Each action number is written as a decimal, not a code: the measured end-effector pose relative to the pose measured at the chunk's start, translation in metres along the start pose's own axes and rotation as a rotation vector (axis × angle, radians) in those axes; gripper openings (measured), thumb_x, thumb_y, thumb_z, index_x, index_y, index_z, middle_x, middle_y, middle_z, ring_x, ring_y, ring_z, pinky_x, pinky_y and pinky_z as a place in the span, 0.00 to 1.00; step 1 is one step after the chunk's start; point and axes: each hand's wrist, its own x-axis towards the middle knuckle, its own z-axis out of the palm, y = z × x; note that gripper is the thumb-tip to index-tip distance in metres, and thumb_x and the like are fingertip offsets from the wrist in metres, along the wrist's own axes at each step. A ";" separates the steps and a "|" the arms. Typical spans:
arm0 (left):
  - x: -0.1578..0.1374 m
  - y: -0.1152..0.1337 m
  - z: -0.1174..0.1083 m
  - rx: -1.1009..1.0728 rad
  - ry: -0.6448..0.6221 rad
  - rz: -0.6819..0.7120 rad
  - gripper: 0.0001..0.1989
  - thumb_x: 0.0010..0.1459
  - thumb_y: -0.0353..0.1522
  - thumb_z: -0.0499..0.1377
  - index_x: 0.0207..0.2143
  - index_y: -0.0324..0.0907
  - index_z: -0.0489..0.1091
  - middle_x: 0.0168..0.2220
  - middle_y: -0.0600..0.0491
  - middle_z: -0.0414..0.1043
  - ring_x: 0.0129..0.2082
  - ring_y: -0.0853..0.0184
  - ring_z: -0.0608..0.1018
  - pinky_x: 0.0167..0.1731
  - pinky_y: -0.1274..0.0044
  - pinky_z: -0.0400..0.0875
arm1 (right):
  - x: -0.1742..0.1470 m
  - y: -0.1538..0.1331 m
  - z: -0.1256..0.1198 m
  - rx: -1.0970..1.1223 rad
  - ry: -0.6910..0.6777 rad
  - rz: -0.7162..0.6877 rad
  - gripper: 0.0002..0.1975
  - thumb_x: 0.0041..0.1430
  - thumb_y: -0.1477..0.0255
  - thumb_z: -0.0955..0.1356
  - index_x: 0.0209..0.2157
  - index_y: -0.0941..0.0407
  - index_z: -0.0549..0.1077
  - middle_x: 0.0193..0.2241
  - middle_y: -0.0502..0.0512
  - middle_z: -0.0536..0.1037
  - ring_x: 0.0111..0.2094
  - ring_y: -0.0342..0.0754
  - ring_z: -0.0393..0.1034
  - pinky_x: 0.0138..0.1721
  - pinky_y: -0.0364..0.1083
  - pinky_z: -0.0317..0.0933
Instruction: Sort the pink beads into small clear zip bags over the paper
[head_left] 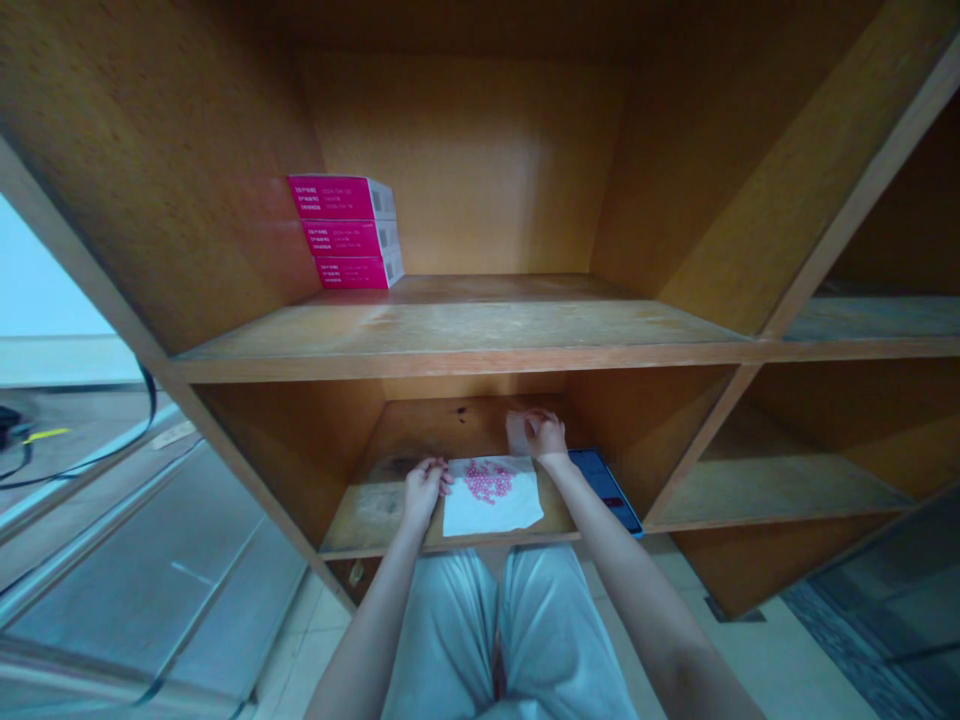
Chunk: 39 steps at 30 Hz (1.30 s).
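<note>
Wooden shelving (465, 362) fills the head view, and on its lower shelf (367, 510) a white paper (487, 520) carries loose pink beads (487, 481), as they seem to be. Left hand (425, 488) curls at the paper's left edge, gripping or merely resting, I cannot tell; the right hand (547, 436) pinches a small pale sheet (517, 432) by the far right corner. Tugging the paper could scatter beads, and a careless right forearm (630, 565) could nudge the phone (600, 485) off the front edge
</note>
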 end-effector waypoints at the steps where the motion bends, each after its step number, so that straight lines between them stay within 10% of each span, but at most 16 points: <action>1: 0.000 0.000 0.000 0.002 -0.003 0.002 0.07 0.45 0.32 0.53 0.27 0.37 0.65 0.16 0.56 0.68 0.12 0.73 0.68 0.13 0.83 0.59 | 0.003 -0.001 -0.002 0.030 0.043 0.005 0.09 0.51 0.77 0.63 0.30 0.55 0.75 0.36 0.55 0.75 0.39 0.49 0.66 0.44 0.50 0.57; 13: -0.001 0.002 0.001 0.026 -0.026 0.014 0.08 0.45 0.33 0.53 0.27 0.37 0.65 0.17 0.56 0.68 0.12 0.73 0.68 0.13 0.82 0.59 | -0.008 -0.052 -0.035 0.573 0.370 0.010 0.10 0.53 0.69 0.64 0.33 0.55 0.76 0.33 0.56 0.72 0.38 0.48 0.64 0.40 0.48 0.60; 28: -0.028 0.027 0.020 -0.197 -0.071 -0.063 0.26 0.45 0.40 0.61 0.45 0.39 0.60 0.38 0.43 0.74 0.37 0.62 0.76 0.28 0.78 0.67 | -0.086 -0.076 0.007 0.842 0.098 0.148 0.05 0.55 0.70 0.62 0.32 0.56 0.67 0.29 0.54 0.74 0.32 0.45 0.69 0.35 0.44 0.63; 39: -0.021 0.038 0.032 -0.473 -0.033 -0.052 0.18 0.44 0.32 0.61 0.38 0.44 0.59 0.37 0.51 0.72 0.38 0.65 0.75 0.37 0.74 0.66 | -0.094 -0.073 0.016 0.823 -0.019 0.066 0.03 0.52 0.75 0.62 0.29 0.56 0.67 0.26 0.52 0.72 0.29 0.44 0.69 0.32 0.42 0.64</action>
